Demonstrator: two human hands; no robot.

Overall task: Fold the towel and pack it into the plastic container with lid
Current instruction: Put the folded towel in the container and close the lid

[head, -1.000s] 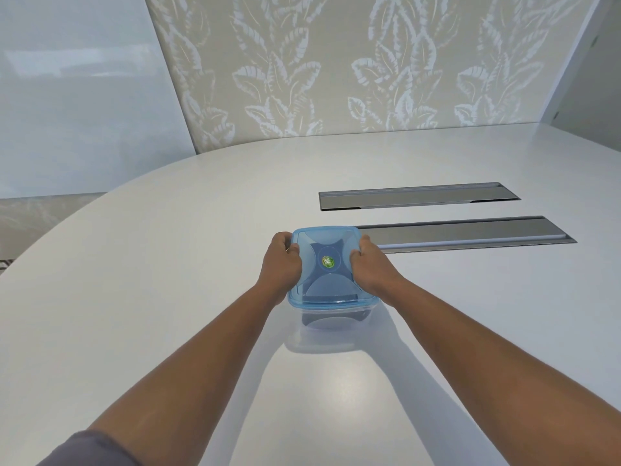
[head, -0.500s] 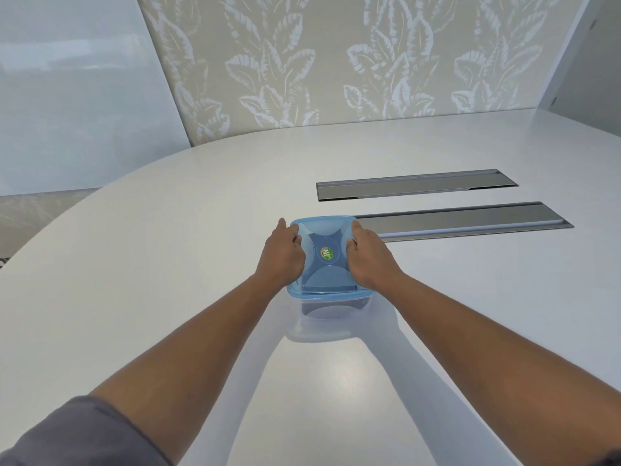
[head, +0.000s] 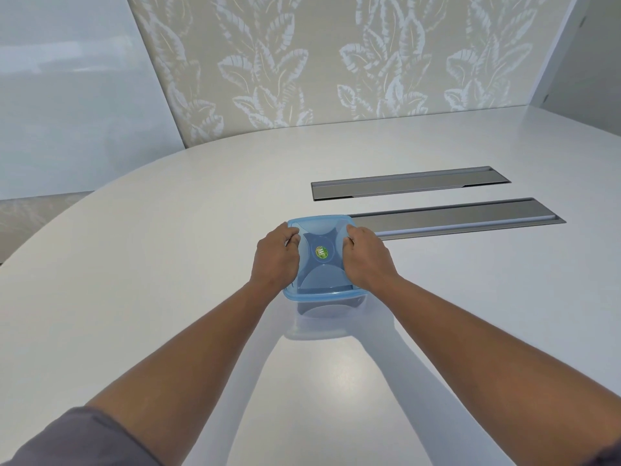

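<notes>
A square plastic container (head: 327, 306) with a translucent blue lid (head: 321, 274) stands on the white table (head: 151, 264), lid on. A round green sticker (head: 321, 252) marks the lid's middle. A dark shape shows through the lid and the clear wall; I cannot tell whether it is the towel. My left hand (head: 275, 260) lies on the lid's left side, fingers curled at its far left part. My right hand (head: 368, 260) lies on the lid's right side, fingers curled the same way. Both press down on the lid.
Two long grey metal cable hatches are set flush in the table, one (head: 453, 218) just right of the container and one (head: 410, 185) farther back. A leaf-patterned wall (head: 336, 62) runs behind the table's curved far edge.
Both hands have shifted from the lid's outer edges further onto its top. The container has stayed in place.
</notes>
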